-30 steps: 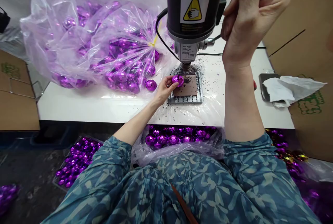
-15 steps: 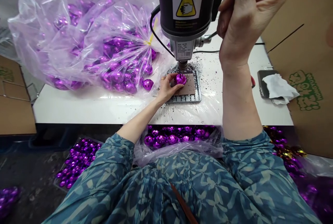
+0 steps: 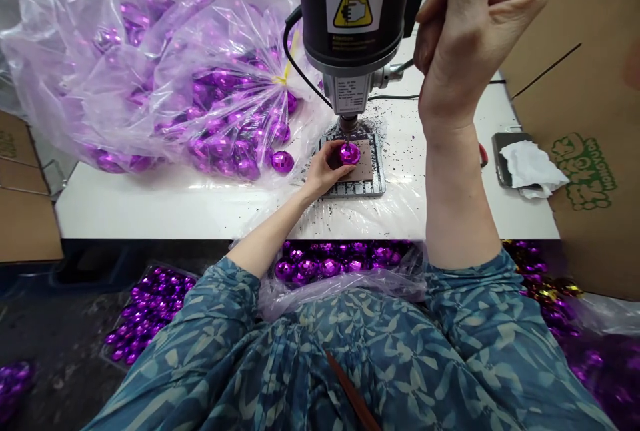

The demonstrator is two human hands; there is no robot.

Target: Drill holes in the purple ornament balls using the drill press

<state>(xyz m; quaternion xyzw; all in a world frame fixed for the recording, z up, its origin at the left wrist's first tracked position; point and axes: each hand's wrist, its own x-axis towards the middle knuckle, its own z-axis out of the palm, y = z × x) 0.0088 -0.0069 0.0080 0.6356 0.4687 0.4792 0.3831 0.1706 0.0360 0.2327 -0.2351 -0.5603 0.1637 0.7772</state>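
My left hand [image 3: 327, 167] curls its thumb and fingers around a shiny purple mirror-faceted ball [image 3: 350, 153]. The ball rests on a brown board [image 3: 364, 163] lying on the slotted metal base [image 3: 377, 184] of a drill press [image 3: 350, 87]. Straight above the ball is the drill chuck [image 3: 349, 123], its thin bit reaching down to the ball's top; whether it has entered cannot be made out. Raised at the upper right, my right hand [image 3: 475, 37] is closed around the end of the press's lever [image 3: 406, 66], whose grip is hidden inside the fist.
A tied clear bag [image 3: 165, 84] of purple balls lies at the left, one loose ball [image 3: 283, 161] beside it. Dark shavings dot the white table [image 3: 200, 207]. More balls [image 3: 330, 265] fill a bag below the front edge. A phone-like dark object [image 3: 505, 157] lies under white tissue [image 3: 533, 163].
The ball has shifted slightly right under the drill, and the bit now shows against its top. My right hand stays on the lever. The whole view has moved slightly.
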